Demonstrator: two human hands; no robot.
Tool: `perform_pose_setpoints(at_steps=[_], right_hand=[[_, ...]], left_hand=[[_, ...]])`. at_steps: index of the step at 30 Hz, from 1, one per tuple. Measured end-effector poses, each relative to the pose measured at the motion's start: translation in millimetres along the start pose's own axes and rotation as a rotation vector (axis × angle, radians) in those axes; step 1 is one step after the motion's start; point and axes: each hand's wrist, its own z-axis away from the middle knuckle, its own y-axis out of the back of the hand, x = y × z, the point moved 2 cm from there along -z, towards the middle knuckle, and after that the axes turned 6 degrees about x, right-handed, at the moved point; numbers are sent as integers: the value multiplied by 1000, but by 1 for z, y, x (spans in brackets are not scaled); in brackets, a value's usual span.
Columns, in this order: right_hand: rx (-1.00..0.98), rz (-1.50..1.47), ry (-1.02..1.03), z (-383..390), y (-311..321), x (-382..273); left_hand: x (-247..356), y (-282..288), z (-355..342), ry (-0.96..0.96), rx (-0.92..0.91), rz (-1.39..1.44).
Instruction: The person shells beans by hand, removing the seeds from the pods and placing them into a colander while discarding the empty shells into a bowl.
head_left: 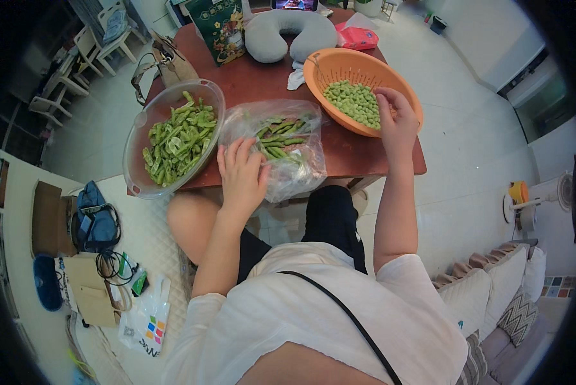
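My left hand (244,172) lies with its fingers stretched out on the near left edge of a clear plastic bag (304,169). In the opened bag are several whole green soybean pods (281,138). Over the right side of an orange colander (400,83) is my right hand (396,117), its thumb and fingers pinched together; what they hold, if anything, is too small to make out. Shelled green beans (353,102) cover the colander's bottom. To the left, a clear plastic basin (134,144) contains a heap of green pods (182,138), many looking split and flat.
The red-brown table (253,83) carries a grey neck pillow (269,40), a dark green package (218,29), a pink tissue pack (357,36) and a lit screen (294,4) at its far side. A tan handbag (175,64) stands behind the basin.
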Motion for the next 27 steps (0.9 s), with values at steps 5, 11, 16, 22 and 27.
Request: perform_pose_setpoints(at_steps=[5, 11, 16, 22, 27], right_hand=[[-261, -123, 103, 30, -24, -34], [-540, 294, 182, 78, -55, -42], [-554, 202, -57, 80, -64, -12], [-398, 50, 83, 41, -66, -45], [-298, 40, 192, 35, -60, -59]], left_hand=[[4, -2, 4, 17, -4, -47], [-6, 2, 7, 58, 4, 126], [-12, 5, 1, 15, 3, 288], [-6, 23, -46, -92, 234, 367], [-2, 40, -59, -168, 337, 369]])
